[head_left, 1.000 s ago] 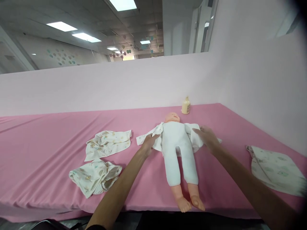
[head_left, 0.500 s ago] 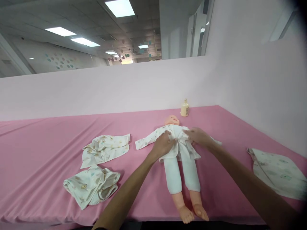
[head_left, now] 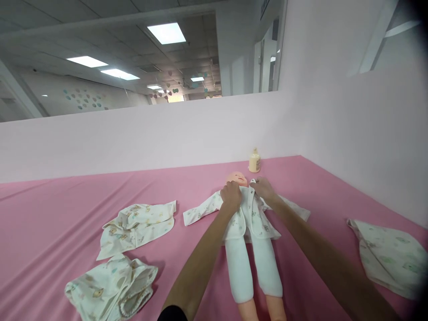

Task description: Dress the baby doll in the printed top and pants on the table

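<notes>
Both hands close a printed baby top at the doll's neck.

Nearest, a crumpled cream printed garment (head_left: 112,292) lies left of the soft white-bodied baby doll (head_left: 249,232), which is on its back on the pink-covered desk (head_left: 67,214); another printed cloth (head_left: 389,256) lies to its right, and a flatter one (head_left: 137,223) further left. The left hand (head_left: 231,195) and right hand (head_left: 264,187) pinch the white printed top (head_left: 247,214) near the collar, fingers curled shut on its edges, probably to line up the front. Half a second ago they were lower, at the doll's waist. Beyond its head stands a small cream bottle (head_left: 254,161).
</notes>
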### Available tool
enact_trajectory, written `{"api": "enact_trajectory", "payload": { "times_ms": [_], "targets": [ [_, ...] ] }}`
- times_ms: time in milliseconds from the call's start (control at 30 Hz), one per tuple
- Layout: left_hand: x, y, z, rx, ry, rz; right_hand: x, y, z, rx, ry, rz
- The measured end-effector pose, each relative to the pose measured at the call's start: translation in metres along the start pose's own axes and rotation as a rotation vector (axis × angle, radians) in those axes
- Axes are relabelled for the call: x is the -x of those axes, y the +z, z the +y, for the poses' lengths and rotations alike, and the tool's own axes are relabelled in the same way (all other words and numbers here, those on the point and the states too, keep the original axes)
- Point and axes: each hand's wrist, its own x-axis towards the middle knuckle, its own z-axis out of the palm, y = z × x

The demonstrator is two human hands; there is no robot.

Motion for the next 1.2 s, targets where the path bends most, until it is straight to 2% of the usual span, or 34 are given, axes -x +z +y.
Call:
{"api": "enact_trajectory", "payload": {
  "times_ms": [167,433,633,1000,1200],
  "targets": [
    [-0.017,0.003,-0.018,0.057,-0.089,0.040,-0.003,0.014,0.004,0.030,-0.050,0.093],
    [-0.028,0.011,-0.028,0.126,-0.050,0.089,0.002,0.013,0.005,-0.117,0.038,0.021],
    [-0.028,0.014,-0.026,0.173,-0.012,0.116,0.002,0.018,0.000,-0.190,0.027,0.057],
    [-0.018,0.010,-0.012,0.321,0.012,0.156,-0.002,0.036,0.001,-0.103,-0.179,0.015],
    [-0.021,0.011,-0.017,0.151,0.073,0.145,-0.003,0.033,0.000,-0.037,-0.193,-0.048]
  ]
}}
